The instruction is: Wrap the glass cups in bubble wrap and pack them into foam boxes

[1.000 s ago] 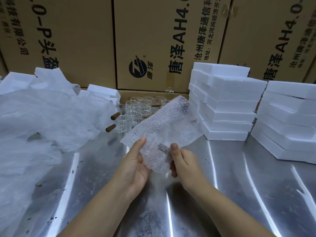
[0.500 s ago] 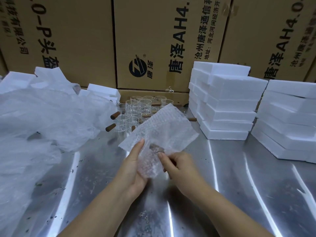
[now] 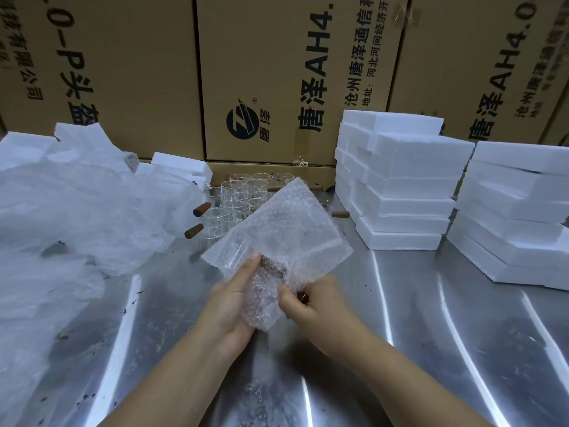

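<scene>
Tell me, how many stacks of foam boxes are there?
2: one stack right of the cups, a second stack at the far right edge. Loose foam pieces lie back left; plastic may hide more.

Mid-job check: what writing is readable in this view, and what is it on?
"唐泽AH4." middle cardboard box, cut off at top.
"沧州唐泽通信" same box, cut off.
"地址:河北河间经济开" same box, cut off.
"唐泽" beside logo, same box.
"0-P头盔" left cardboard box, sideways.
"唐泽AH4.0" right cardboard box.
Small print on the left and right boxes: too blurred.
Foam boxes, bubble wrap: none.
</scene>
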